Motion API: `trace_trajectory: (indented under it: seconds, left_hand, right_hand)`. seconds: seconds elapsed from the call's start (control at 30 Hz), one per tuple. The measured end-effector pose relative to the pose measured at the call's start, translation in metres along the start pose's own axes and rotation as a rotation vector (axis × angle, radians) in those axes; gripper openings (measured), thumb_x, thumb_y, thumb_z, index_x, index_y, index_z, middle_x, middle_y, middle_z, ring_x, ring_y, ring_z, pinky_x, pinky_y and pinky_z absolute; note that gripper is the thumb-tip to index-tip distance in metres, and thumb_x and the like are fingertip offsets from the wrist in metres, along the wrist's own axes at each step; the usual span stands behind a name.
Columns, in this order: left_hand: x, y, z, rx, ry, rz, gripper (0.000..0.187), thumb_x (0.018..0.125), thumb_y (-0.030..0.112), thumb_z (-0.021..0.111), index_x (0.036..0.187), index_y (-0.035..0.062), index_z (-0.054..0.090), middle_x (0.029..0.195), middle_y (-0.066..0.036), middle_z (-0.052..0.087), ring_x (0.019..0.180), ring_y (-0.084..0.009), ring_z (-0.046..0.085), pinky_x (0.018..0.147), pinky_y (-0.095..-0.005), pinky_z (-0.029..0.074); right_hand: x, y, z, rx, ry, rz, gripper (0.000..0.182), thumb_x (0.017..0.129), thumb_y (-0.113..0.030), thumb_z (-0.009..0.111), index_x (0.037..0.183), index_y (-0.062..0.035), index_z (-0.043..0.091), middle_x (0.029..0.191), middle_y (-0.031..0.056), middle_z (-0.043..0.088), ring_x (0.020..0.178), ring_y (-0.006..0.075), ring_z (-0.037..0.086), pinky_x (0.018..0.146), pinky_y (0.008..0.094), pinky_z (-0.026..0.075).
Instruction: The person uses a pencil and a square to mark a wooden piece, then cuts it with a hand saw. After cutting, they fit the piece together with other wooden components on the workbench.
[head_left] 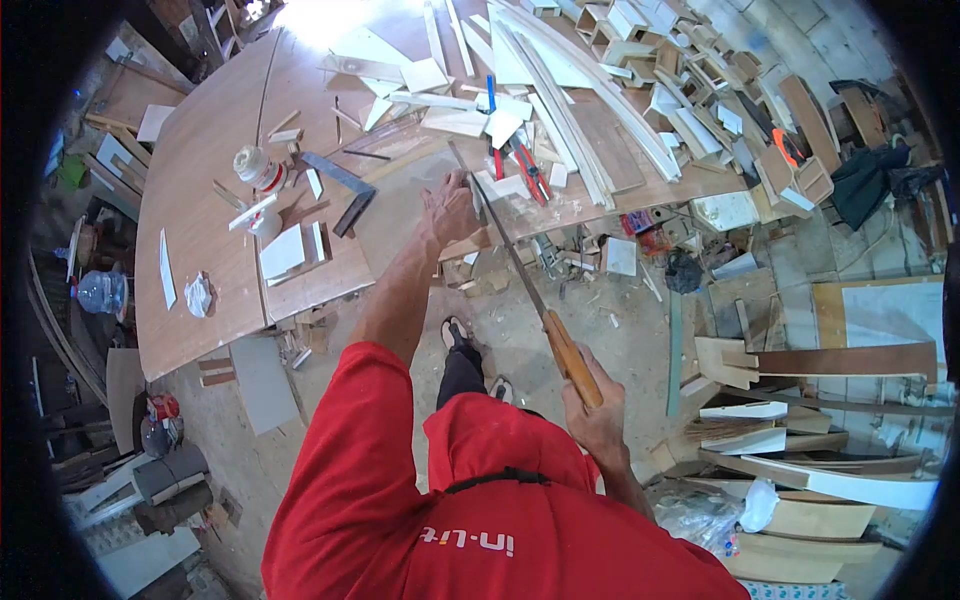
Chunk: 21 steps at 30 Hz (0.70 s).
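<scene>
My right hand is wrapped around the wooden handle of a handsaw, low in front of my body. The saw's long narrow blade slants up and left across the edge of the wooden worktable. Its far end lies right beside my left hand. That hand rests at the table's edge with its fingers bent and drawn together near a small pale piece. What it grips is mostly hidden. A dark try square lies to its left, and red-handled pliers lie to the right of the blade.
A white glue bottle stands on the left of the table, near a white offcut. Long pale strips and several scraps lie at the back. Wooden boxes are piled at right; curved boards are stacked lower right.
</scene>
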<state>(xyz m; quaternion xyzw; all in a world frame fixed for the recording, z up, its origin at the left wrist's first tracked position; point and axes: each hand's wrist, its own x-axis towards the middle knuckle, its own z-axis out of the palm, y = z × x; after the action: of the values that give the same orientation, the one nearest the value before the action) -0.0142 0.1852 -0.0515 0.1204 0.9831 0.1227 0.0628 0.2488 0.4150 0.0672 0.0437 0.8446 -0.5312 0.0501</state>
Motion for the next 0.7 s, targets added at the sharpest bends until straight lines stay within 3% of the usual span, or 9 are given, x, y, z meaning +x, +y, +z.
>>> trace_trajectory:
  seconds: [0.03,0.1,0.17,0.27,0.33,0.4,0.43,0.57,0.7]
  left_hand:
    - [-0.002,-0.002,0.002,0.001,-0.049,0.011,0.039,0.069,0.026,0.070,0.100,0.0024,0.067,0.136,-0.010,0.040,0.130,-0.0282,0.038,0.089,-0.0720,0.036]
    - [-0.003,0.001,0.002,0.007,-0.086,0.026,0.047,0.070,0.032,0.073,0.105,0.0032,0.066,0.138,-0.009,0.040,0.130,-0.0268,0.037,0.091,-0.0727,0.035]
    - [0.000,0.002,-0.003,-0.009,-0.050,0.005,0.042,0.070,0.032,0.073,0.101,0.0045,0.067,0.136,-0.009,0.041,0.129,-0.0273,0.038,0.090,-0.0721,0.036]
    - [-0.003,-0.001,0.003,-0.027,0.030,0.047,0.038,0.070,0.032,0.073,0.097,0.0051,0.068,0.133,-0.009,0.042,0.128,-0.0279,0.039,0.088,-0.0702,0.037]
    - [0.000,-0.005,0.005,-0.049,0.014,0.042,0.037,0.070,0.032,0.073,0.094,0.0048,0.069,0.132,-0.010,0.043,0.128,-0.0280,0.039,0.087,-0.0693,0.037]
    - [0.003,-0.004,0.002,-0.057,0.003,0.050,0.036,0.069,0.032,0.073,0.092,0.0044,0.069,0.131,-0.010,0.043,0.128,-0.0282,0.039,0.087,-0.0684,0.038]
    - [0.003,-0.003,0.000,-0.034,0.003,0.046,0.035,0.069,0.032,0.073,0.091,0.0042,0.069,0.131,-0.010,0.044,0.127,-0.0281,0.039,0.086,-0.0684,0.038]
    - [-0.003,0.003,-0.004,-0.052,-0.028,0.025,0.033,0.068,0.018,0.065,0.094,-0.0024,0.067,0.135,-0.011,0.041,0.128,-0.0294,0.040,0.084,-0.0692,0.039]
    - [-0.002,0.001,-0.004,-0.045,-0.083,0.021,0.033,0.069,0.017,0.064,0.095,-0.0026,0.067,0.135,-0.011,0.042,0.129,-0.0297,0.039,0.084,-0.0705,0.039]
  right_hand:
    - [-0.004,-0.001,-0.003,-0.009,-0.024,0.065,0.046,0.082,-0.002,0.055,0.127,0.0079,0.051,0.090,0.0162,0.066,0.075,0.0154,0.062,0.069,0.0292,0.050]
    - [0.006,0.001,0.004,0.024,-0.035,0.119,0.046,0.082,-0.001,0.055,0.127,0.0079,0.051,0.089,0.0160,0.066,0.074,0.0157,0.062,0.068,0.0297,0.051]
    - [0.011,0.003,0.007,0.072,-0.040,0.156,0.046,0.082,-0.001,0.055,0.127,0.0079,0.052,0.087,0.0158,0.066,0.072,0.0160,0.062,0.067,0.0301,0.051]
    - [-0.004,0.009,0.002,0.034,0.041,-0.057,0.046,0.082,0.000,0.054,0.127,0.0077,0.051,0.087,0.0155,0.066,0.072,0.0167,0.062,0.067,0.0308,0.051]
    - [0.009,0.008,0.005,-0.012,0.038,-0.012,0.045,0.083,-0.002,0.051,0.128,-0.0032,0.052,0.073,0.0166,0.054,0.061,0.0144,0.049,0.058,0.0304,0.046]
    - [0.007,0.003,0.003,0.015,0.011,0.009,0.045,0.082,-0.001,0.052,0.127,0.0016,0.052,0.082,0.0176,0.059,0.070,0.0158,0.056,0.065,0.0309,0.048]
    - [0.009,0.000,0.003,0.039,-0.026,0.025,0.045,0.082,0.000,0.053,0.126,0.0065,0.052,0.090,0.0186,0.064,0.079,0.0172,0.063,0.071,0.0314,0.051]
    - [0.005,0.005,0.000,0.006,0.023,-0.032,0.045,0.082,0.001,0.052,0.126,0.0058,0.052,0.088,0.0194,0.063,0.078,0.0171,0.063,0.071,0.0307,0.050]
    - [0.000,0.003,0.002,0.039,0.014,0.020,0.044,0.081,0.000,0.054,0.125,0.0066,0.053,0.086,0.0185,0.063,0.076,0.0159,0.063,0.068,0.0298,0.050]
